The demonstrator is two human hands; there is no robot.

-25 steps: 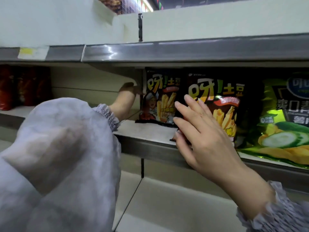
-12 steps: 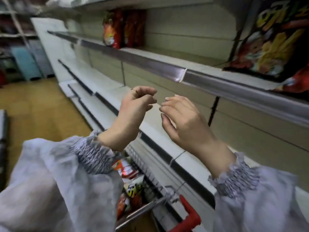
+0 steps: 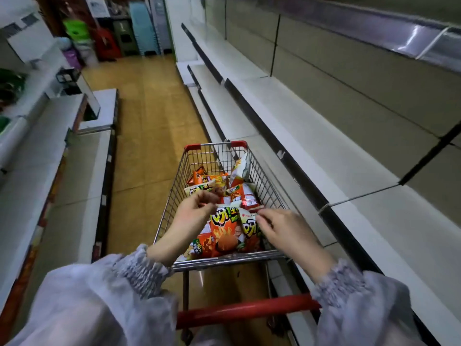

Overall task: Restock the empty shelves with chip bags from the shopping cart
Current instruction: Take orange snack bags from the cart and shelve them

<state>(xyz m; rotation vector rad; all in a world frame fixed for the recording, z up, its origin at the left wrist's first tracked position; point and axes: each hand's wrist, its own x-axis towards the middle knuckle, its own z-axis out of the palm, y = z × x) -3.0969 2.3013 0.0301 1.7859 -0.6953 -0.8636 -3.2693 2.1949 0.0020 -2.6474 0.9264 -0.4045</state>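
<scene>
A red-handled wire shopping cart (image 3: 249, 310) stands in the aisle below me and holds several chip bags. Two orange chip bags (image 3: 222, 233) stand upright against the cart's near wall. My left hand (image 3: 194, 213) is over the basket with curled fingers at the top left corner of the front orange bag. My right hand (image 3: 284, 228) has curled fingertips at the top edge of the second orange bag (image 3: 250, 233). Motion blur hides whether either hand pinches a bag. More orange and white bags (image 3: 212, 183) lie deeper in the cart.
Bare white shelves (image 3: 311, 136) run along the right side of the cart, in stepped tiers. Low white shelving (image 3: 82, 151) lines the left. A wooden-floor aisle (image 3: 154, 108) runs ahead to stacked plastic stools and bins at the far end.
My view swung from the shelf with stocked bags down to the cart. Both hands left the shelf, came down empty, and now sit at the tops of the orange bags.
</scene>
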